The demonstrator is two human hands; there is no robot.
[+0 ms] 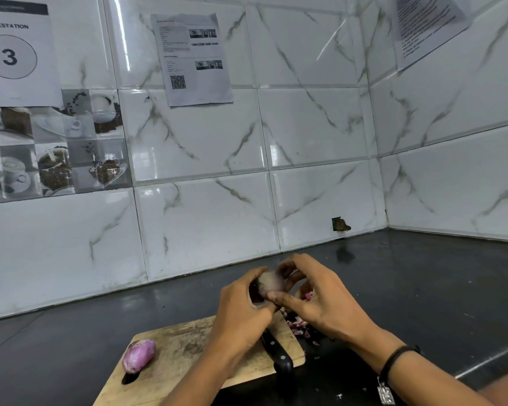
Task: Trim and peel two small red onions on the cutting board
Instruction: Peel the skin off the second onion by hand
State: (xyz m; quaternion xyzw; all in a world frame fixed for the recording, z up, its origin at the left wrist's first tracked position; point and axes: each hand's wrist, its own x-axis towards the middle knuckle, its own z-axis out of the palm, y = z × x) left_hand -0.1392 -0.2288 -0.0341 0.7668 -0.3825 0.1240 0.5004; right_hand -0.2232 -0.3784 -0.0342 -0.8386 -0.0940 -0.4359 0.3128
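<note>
Left hand (241, 309) and right hand (320, 300) clamped on onion (272, 281), cutting board (182, 347) on black counter (423, 288) (peel scraps (298, 325) beside), marbled tiles (320, 127).

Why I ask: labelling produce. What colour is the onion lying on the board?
The onion is pinkish purple; head view.

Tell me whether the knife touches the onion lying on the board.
Apart. The head view shows the knife at the board's right side, the onion near its left, bare wood between.
</note>
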